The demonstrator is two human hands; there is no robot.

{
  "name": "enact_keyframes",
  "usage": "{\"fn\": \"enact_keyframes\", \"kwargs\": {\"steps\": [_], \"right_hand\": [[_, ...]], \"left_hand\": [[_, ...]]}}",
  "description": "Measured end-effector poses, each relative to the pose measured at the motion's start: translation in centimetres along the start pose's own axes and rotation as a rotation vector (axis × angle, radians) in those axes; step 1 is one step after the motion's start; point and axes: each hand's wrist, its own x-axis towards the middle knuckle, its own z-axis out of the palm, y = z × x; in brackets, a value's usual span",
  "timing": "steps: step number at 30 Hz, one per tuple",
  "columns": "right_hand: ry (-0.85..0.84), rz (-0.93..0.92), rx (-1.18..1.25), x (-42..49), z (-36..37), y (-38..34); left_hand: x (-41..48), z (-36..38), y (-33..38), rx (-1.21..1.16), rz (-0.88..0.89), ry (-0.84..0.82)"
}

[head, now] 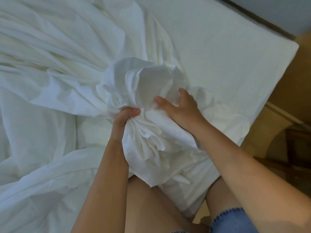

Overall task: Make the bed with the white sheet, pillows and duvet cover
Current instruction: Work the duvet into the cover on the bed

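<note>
Left hand (125,118) grips the bunched sheet (148,132), right hand (178,106) presses it flat-fingered; still sorting, probably needs spreading over the mattress (235,56) next.

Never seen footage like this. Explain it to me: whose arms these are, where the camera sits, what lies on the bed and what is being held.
There is no machine here. The single picture comes from a camera worn on a person's head, looking down at their own bare arms. The left hand grips a gathered bunch of crumpled white cloth, bedding of some kind. The right hand lies on the same bunch with fingers spread. More of that white fabric spreads in folds to the left, over a bare white mattress. Wooden flooring shows on the right.
</note>
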Motion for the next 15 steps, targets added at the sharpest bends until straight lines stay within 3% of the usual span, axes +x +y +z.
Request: {"fn": "enact_keyframes", "kwargs": {"steps": [2,4,9,12,15], "right_hand": [[-0.097,-0.038,0.102,-0.4,0.8,0.3],[-0.089,-0.188,0.157,-0.3,1.2,-0.3],[0.264,-0.345,0.406,1.9,0.7,-3.7],[0.089,-0.388,0.288,2.3,2.6,-4.4],[0.010,-0.333,0.345,2.1,4.4,-4.1]], "left_hand": [[0.3,0.1,-0.2,0.087,-0.033,0.088],[0.5,-0.2,-0.3,0.199,-0.027,0.147],[-0.5,-1.4,0.3,0.294,-0.040,0.127],[-1.0,-1.5,0.6,0.205,-0.068,-0.010],[-1.0,-1.4,0.2,0.130,-0.061,0.005]]}}
